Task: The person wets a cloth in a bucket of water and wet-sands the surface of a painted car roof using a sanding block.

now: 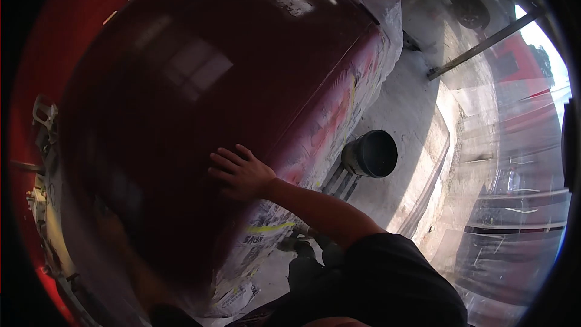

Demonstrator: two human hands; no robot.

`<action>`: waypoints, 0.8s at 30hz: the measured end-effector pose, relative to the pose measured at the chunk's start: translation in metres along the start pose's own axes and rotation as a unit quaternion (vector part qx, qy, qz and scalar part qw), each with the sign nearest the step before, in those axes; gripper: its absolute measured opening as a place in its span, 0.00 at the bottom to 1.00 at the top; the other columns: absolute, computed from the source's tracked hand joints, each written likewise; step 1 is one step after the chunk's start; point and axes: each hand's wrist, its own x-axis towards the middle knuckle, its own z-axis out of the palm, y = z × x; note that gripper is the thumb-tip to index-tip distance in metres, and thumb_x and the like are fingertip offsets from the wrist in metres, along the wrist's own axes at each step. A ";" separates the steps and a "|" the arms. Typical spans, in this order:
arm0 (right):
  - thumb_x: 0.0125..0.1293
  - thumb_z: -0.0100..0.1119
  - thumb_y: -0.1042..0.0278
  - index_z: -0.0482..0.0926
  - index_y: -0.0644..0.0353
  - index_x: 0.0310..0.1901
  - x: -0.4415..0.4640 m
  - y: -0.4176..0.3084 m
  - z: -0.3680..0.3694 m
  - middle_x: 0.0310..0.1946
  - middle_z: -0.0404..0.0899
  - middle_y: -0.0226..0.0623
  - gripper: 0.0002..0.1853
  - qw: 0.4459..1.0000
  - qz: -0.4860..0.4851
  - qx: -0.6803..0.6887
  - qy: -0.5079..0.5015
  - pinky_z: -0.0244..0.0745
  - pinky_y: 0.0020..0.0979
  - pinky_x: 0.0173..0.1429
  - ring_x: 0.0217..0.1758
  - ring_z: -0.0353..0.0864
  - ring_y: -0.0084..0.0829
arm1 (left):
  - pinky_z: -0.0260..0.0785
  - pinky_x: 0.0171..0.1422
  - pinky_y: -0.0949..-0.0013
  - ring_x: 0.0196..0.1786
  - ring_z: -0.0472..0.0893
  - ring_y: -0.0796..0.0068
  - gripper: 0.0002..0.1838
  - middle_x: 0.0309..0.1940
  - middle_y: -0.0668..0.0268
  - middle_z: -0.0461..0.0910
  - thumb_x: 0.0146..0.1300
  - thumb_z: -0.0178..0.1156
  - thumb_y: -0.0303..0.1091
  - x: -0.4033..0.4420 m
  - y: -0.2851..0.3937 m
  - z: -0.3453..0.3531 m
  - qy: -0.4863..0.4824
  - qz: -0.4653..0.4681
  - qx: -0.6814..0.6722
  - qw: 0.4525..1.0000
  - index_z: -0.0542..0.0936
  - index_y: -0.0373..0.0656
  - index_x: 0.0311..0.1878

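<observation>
While the red panel (163, 139) is touched by the splayed, ungrasping right hand (241, 177), light, even pressure is advised for the left hand (109, 223), its blurred grip undetermined.

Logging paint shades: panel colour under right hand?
The panel is dark red, clearest in head view.

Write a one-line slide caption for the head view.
Right hand spread over a glossy dark red panel, left hand blurred in shadow, newspaper masking along one edge, dark bucket beyond.
</observation>
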 end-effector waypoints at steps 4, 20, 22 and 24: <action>0.74 0.45 0.39 0.65 0.44 0.73 0.004 -0.001 -0.003 0.80 0.54 0.38 0.31 1.000 0.009 -0.002 0.005 0.41 0.55 0.83 0.84 0.48 0.38 | 0.67 0.71 0.52 0.64 0.76 0.43 0.25 0.61 0.40 0.76 0.72 0.58 0.38 -0.078 -0.005 0.024 0.121 0.123 0.169 0.970 0.74 0.27 0.62; 0.74 0.47 0.41 0.63 0.43 0.75 0.002 -0.001 0.000 0.81 0.50 0.37 0.33 0.999 0.017 -0.035 -0.009 0.39 0.55 0.83 0.85 0.44 0.38 | 0.68 0.70 0.53 0.62 0.77 0.43 0.20 0.58 0.43 0.78 0.70 0.60 0.31 -0.066 0.008 0.019 0.104 0.094 0.060 0.988 0.75 0.28 0.60; 0.72 0.51 0.40 0.64 0.40 0.75 0.002 0.000 0.000 0.81 0.51 0.35 0.33 0.999 0.014 -0.042 -0.003 0.41 0.56 0.83 0.85 0.45 0.36 | 0.70 0.68 0.53 0.60 0.79 0.44 0.20 0.57 0.44 0.79 0.70 0.60 0.32 -0.080 0.006 0.028 0.083 0.072 0.024 0.994 0.76 0.28 0.59; 0.72 0.51 0.40 0.64 0.40 0.75 0.001 0.000 0.001 0.81 0.51 0.35 0.33 0.999 0.016 -0.039 -0.005 0.41 0.55 0.83 0.85 0.46 0.36 | 0.71 0.67 0.54 0.59 0.79 0.44 0.20 0.56 0.43 0.80 0.70 0.60 0.33 -0.046 -0.006 0.034 0.086 0.055 0.024 0.995 0.76 0.28 0.59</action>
